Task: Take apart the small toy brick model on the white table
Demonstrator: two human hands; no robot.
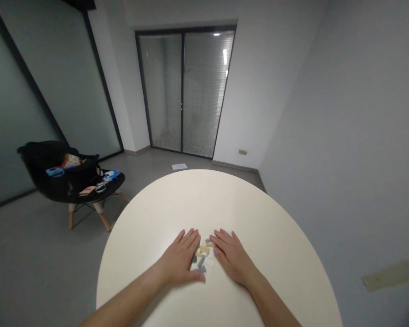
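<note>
My left hand (182, 259) lies flat on the round white table (225, 200), fingers stretched out and together. My right hand (231, 256) lies flat beside it in the same way. Between the two hands sits a small heap of little flat pieces (203, 255) in grey, tan and white. Both hands touch the edges of the heap, and part of it may be hidden under the fingers. Neither hand grips anything.
A black chair (71, 181) with wooden legs stands to the left on the grey floor, loaded with a bag and small items. Glass sliding doors (186, 91) close the far wall. A white sheet of paper (179, 166) lies on the floor.
</note>
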